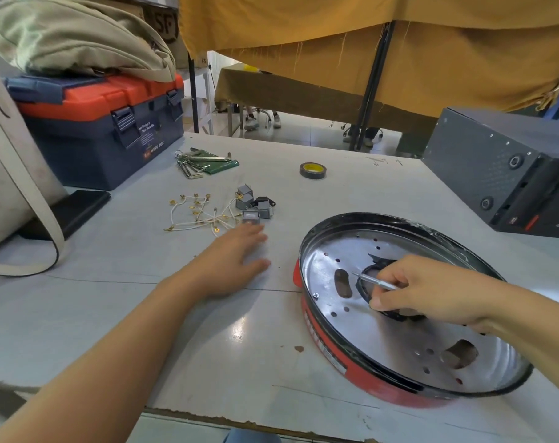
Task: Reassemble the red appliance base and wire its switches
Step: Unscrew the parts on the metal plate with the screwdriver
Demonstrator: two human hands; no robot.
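Bare table [208, 346] between hands; wires [198, 214], switches [252, 204] crowd far side.

Pale worktable [112, 314] under mustard cloth [431, 43], draped tables [271, 87] beyond on light tiled floor [303, 129].

**Base and switch parts: positions**

Red appliance base [361, 372] lay on the surface, round, black-rimmed, its perforated silver plate [396, 334] facing up with one screw [316, 295] at the left edge. Grey switches [252, 204] sat clustered well left of it, touching loose white wires [201, 215] with brass terminals.
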